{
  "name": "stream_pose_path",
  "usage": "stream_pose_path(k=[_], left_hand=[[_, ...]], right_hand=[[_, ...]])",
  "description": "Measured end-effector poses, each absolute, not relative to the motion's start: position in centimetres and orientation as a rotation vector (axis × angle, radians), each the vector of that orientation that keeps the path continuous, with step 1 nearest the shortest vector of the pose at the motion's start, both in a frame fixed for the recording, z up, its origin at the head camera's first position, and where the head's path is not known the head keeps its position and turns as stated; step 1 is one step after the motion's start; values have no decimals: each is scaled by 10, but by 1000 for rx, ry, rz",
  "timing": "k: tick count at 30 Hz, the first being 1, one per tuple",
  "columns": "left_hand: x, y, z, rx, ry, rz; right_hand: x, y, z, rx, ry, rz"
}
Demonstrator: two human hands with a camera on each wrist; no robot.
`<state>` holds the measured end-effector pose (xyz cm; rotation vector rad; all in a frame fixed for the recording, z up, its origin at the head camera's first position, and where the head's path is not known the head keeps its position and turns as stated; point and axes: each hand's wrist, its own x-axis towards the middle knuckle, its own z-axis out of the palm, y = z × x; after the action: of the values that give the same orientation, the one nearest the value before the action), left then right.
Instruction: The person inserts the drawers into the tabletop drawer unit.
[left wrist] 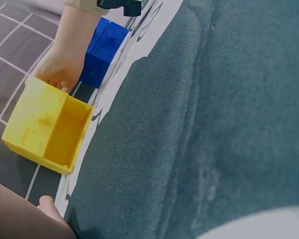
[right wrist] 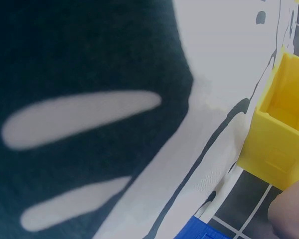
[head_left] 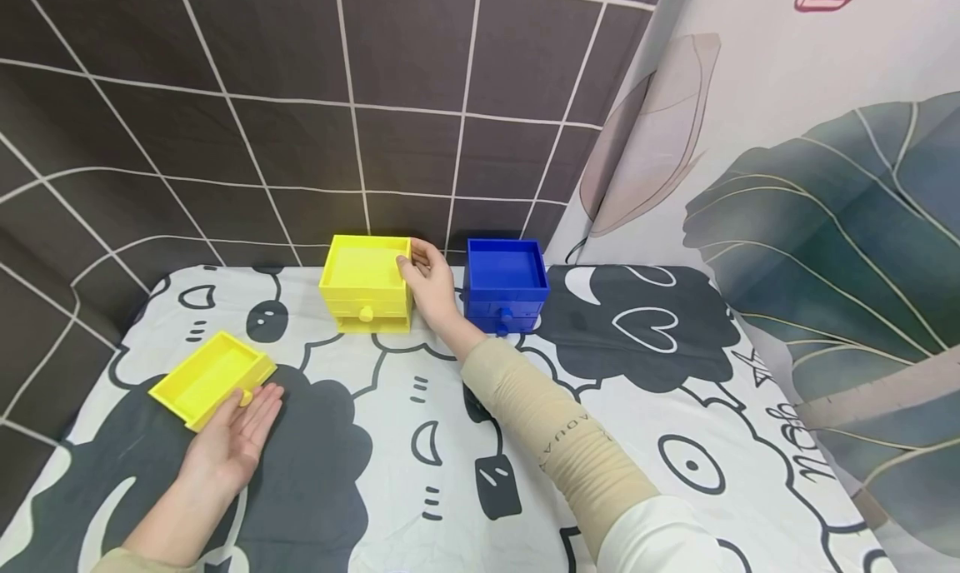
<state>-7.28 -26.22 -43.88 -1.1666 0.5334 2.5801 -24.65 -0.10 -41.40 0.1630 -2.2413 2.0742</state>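
Note:
A small yellow drawer cabinet [head_left: 373, 281] stands at the back of the cloth, its lower bay vacant and an upper drawer with a round knob in place. My right hand [head_left: 431, 286] holds the cabinet's right side, the thumb over the top rim and the fingers along the outer wall. At the left lies a loose yellow drawer [head_left: 213, 377], set at an angle. My left hand [head_left: 236, 440] is at its knob, palm turned up and fingers straight; thumb and fingers lie on either side of the knob. Whether they touch it is hard to tell.
Just right of the right hand stands a blue drawer cabinet [head_left: 506, 286] with small knobs. A patterned black-and-white cloth [head_left: 405, 506] covers the surface. Behind it hangs a dark grid-patterned curtain [head_left: 285, 140], and a leaf-patterned one [head_left: 825, 223] is at the right.

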Motion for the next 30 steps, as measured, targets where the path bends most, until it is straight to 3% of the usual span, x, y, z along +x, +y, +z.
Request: stream_pose_path(k=[30], left_hand=[[-66, -240, -437, -937, 817, 2426]], right_hand=[[-246, -1, -416, 182, -2227, 2081]])
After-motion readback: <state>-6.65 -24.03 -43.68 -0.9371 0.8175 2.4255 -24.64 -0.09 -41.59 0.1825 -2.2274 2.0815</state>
